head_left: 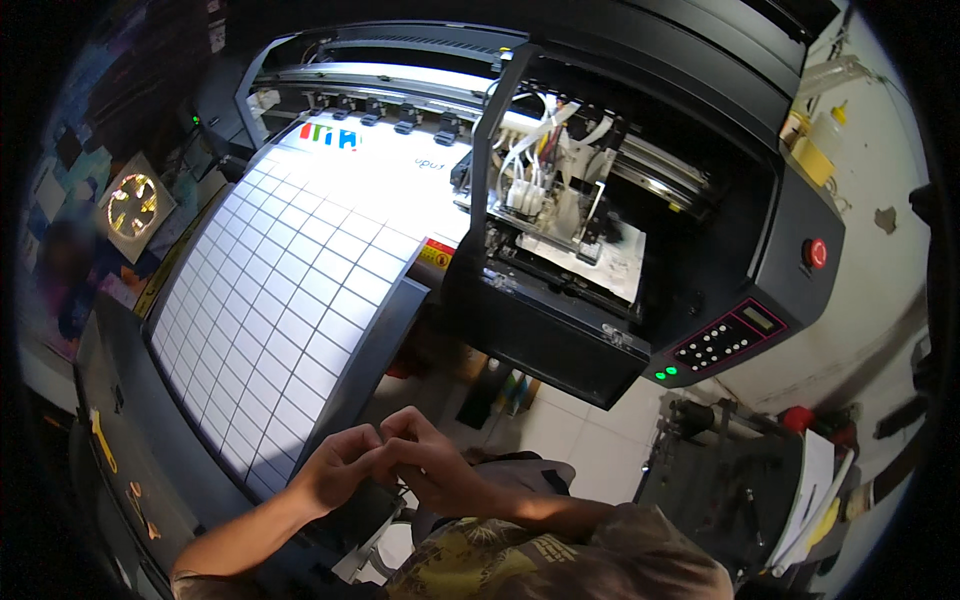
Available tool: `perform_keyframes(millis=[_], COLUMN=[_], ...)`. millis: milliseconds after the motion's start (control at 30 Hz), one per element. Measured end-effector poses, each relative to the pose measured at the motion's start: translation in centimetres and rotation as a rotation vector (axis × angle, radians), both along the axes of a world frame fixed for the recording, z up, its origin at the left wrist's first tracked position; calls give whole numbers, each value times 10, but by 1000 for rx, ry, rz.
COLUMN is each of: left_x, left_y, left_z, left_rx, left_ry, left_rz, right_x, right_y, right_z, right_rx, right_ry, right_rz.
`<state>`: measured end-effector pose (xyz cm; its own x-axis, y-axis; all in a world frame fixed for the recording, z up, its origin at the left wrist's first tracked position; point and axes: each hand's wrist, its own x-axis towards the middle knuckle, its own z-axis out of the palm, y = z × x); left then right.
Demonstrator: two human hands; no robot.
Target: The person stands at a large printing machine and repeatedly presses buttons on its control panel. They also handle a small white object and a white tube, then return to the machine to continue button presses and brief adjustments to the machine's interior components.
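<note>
Both hands meet in front of my body with fingers curled and touching. My left hand [345,465] is closed, its fingertips against my right hand [420,465], which is also closed. Whatever may be between them is too small or hidden to make out. They are just right of the lower end of a large white grid-lined sheet [270,290], which runs down from a wide-format printer [540,360]. Coloured printed marks [330,136] show at the sheet's top. The printer's open carriage housing [560,180] exposes tubes and ribbon cables.
A control panel [730,335] and red emergency button [815,253] sit at the printer's right. A yellow cutter [103,445] and scissors [140,510] lie on the left ledge [150,470]. A small fan [135,205] glows at left. A cluttered stand [700,500] occupies the lower right.
</note>
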<state>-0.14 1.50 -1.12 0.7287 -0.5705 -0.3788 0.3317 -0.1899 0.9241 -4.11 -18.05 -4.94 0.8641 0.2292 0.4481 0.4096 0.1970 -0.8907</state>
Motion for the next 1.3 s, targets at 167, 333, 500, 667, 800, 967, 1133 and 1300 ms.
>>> perform_keyframes(millis=[167,333,500,667,800,967,1133,1300], left_x=[1,2,1,-1,-2,-3,-5,4], left_y=[1,0,-1,0,-1,-7,-3,3], left_z=[-1,1,6,9,11,20,29,24], left_rx=[-33,5,66,107,168,374,324,278], left_ry=[34,23,-58,-143,-196,-369,-636,-914], left_rz=[-10,4,-42,-105,-125,-146,-134,-108], right_x=[-2,0,-2,-5,-6,-7,-9,-7], right_y=[-2,-2,-5,-8,-8,-10,-21,-21], right_z=[2,2,2,3,4,7,0,-6], right_rx=[18,22,70,104,65,29,126,132], right_ry=[4,-63,109,174,133,82,253,262], right_rz=[15,-54,64,123,85,1,14,-47])
